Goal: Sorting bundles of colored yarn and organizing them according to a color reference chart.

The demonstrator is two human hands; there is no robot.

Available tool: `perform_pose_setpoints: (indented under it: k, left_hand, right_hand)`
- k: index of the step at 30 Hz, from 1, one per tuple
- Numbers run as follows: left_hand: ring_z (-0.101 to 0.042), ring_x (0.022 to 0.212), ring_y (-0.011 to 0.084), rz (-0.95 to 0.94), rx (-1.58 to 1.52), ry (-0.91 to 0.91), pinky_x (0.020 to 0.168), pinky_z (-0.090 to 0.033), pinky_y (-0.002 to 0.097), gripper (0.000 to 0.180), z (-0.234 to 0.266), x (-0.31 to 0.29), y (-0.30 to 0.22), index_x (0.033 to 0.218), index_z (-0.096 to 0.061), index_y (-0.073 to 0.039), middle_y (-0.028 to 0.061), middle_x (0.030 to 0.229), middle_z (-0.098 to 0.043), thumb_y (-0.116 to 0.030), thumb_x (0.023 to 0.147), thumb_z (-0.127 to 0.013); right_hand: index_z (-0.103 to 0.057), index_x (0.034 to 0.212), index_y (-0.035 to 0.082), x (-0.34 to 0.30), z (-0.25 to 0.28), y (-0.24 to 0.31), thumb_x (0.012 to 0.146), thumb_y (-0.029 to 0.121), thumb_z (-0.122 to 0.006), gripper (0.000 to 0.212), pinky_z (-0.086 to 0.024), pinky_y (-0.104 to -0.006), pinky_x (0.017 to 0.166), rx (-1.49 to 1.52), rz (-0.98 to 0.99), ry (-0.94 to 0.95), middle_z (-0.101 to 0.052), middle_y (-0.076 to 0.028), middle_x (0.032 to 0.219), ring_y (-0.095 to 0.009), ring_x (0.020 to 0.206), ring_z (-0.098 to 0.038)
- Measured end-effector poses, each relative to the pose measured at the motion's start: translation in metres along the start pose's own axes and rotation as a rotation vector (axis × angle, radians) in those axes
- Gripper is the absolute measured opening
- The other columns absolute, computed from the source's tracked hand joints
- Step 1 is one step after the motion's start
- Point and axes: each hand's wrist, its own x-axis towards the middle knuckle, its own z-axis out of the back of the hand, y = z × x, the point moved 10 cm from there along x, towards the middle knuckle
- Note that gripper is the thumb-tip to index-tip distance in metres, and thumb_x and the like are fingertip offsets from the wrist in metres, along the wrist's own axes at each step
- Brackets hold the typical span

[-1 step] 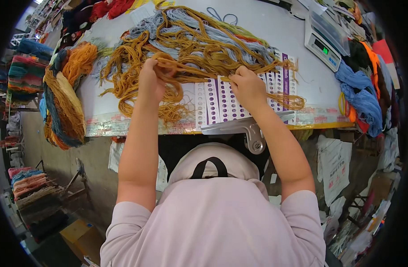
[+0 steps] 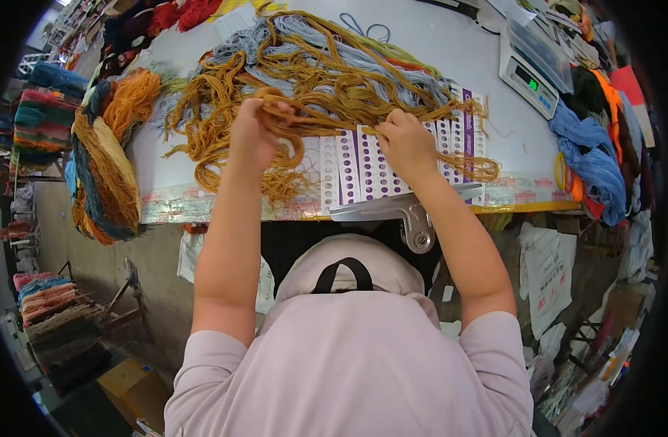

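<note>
Left hand [image 2: 258,137]: fingers curled round golden yarn [image 2: 316,116], strands running across to right hand [image 2: 409,149], pinched on yarn over punched cards [image 2: 367,171]; two-point hold probably keeps strands orderly. Metal clip [image 2: 414,218] nearer body than right hand, presumably anchoring cards.

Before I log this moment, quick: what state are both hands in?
Left hand: closed loosely around golden-brown yarn strands.
Right hand: closed, pinching golden-brown yarn strands too.
</note>
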Motion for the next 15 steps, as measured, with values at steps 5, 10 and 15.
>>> perform_pose_setpoints:
  k: [5, 10, 15]
  left_hand:
    - [-0.061, 0.07, 0.0219, 0.225, -0.13, 0.352, 0.069, -0.051, 0.0391, 0.019, -0.053, -0.022, 0.039, 0.105, -0.048, 0.0, 0.0191, 0.103, -0.062, -0.01, 0.09, -0.041]
    - [-0.061, 0.058, 0.0172, 0.21, 0.268, 0.455, 0.05, -0.05, 0.025, 0.037, -0.094, -0.023, 0.09, 0.114, -0.046, 0.003, 0.0166, 0.106, -0.062, 0.01, 0.078, -0.045]
    - [-0.062, 0.059, 0.0146, -0.3, 1.452, 0.341, 0.051, -0.047, 0.0246, 0.022, -0.1, -0.013, 0.07, 0.099, -0.055, 0.0, 0.0063, 0.075, -0.063, -0.007, 0.08, -0.063]
  right_hand:
    - [-0.059, 0.085, 0.005, 0.003, 0.027, 0.018, 0.08, 0.008, -0.06, 0.006, -0.045, -0.0364, 0.076, 0.074, 0.219, -0.217, -0.059, -0.009, 0.086, -0.03, 0.088, -0.057]
    - [-0.055, 0.092, 0.005, 0.005, 0.022, 0.008, 0.082, 0.006, -0.056, 0.01, -0.045, -0.0396, 0.074, 0.278, 0.043, -0.117, -0.059, -0.014, 0.086, -0.034, 0.088, -0.056]
    - [-0.052, 0.092, 0.005, 0.006, 0.014, 0.005, 0.081, 0.006, -0.055, 0.012, -0.046, -0.044, 0.073, 0.368, 0.022, -0.083, -0.058, -0.013, 0.085, -0.036, 0.086, -0.056]
